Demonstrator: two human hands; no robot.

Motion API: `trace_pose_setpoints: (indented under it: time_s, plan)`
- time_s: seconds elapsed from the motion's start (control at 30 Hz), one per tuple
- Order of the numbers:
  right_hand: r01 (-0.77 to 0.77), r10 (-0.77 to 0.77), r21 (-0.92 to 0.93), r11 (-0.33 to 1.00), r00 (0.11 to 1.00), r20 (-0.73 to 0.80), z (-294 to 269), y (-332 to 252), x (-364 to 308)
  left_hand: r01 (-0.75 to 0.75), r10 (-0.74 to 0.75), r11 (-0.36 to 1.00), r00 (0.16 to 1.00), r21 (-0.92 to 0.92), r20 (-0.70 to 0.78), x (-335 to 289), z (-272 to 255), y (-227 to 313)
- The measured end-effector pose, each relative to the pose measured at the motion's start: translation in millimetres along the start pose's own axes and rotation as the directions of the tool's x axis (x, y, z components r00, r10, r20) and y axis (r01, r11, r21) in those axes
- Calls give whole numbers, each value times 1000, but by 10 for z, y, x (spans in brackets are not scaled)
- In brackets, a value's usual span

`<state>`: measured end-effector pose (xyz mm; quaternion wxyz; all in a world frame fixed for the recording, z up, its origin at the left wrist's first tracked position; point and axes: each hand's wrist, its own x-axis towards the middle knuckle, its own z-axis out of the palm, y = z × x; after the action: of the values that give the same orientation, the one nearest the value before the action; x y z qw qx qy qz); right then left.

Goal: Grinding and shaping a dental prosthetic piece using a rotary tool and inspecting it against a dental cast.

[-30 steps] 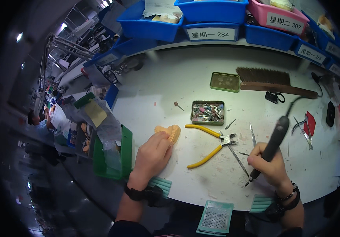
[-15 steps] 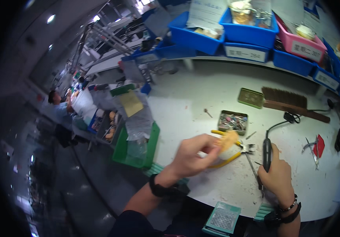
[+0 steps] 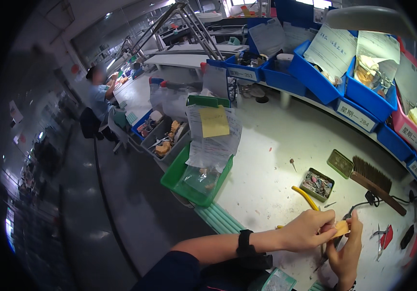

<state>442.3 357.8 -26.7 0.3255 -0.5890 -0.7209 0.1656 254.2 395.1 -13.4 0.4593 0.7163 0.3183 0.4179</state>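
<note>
At four o'clock, the orange cast [image 3: 341,229] is pinched by the left hand [image 3: 306,232]; the right hand's [image 3: 347,253] grip cannot be told surely. By loosened pinching, the cast could be dropped toward ten o'clock, onto the pliers [image 3: 306,197].

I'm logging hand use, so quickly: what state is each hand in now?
Left hand: closed, holding the pale orange dental cast.
Right hand: apparently closed around the slim black pen-shaped handpiece, mostly hidden.

A dark floor [image 3: 75,208] spans the frame's lower left as windows [image 3: 315,4] glow along the top edge.
</note>
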Motion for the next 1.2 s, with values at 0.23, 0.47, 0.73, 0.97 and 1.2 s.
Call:
trace_pose_setpoints:
  time_s: [0.23, 0.47, 0.73, 0.97, 1.2]
  plan:
    - [76, -74, 221, 972, 997, -16, 81, 90, -75, -47, 47, 999, 999, -27, 8, -41, 167, -43]
    - [115, -110, 146, 983, 993, -44, 66, 89, -115, -132, 131, 988, 991, 79, 16, -84, -15, 36]
    - [83, -66, 203, 976, 994, -91, 35, 65, -78, -33, 168, 688, 979, 725, -114, -67, -597, -253]
    - [207, -197, 212, 955, 978, -67, -74, 21, 63, -78, 170, 726, 983, 684, -69, -56, -661, -124]
    - [249, -247, 267, 931, 968, -42, -63, 44, 61, 82, -103, 988, 982, 130, 160, -132, -341, 181]
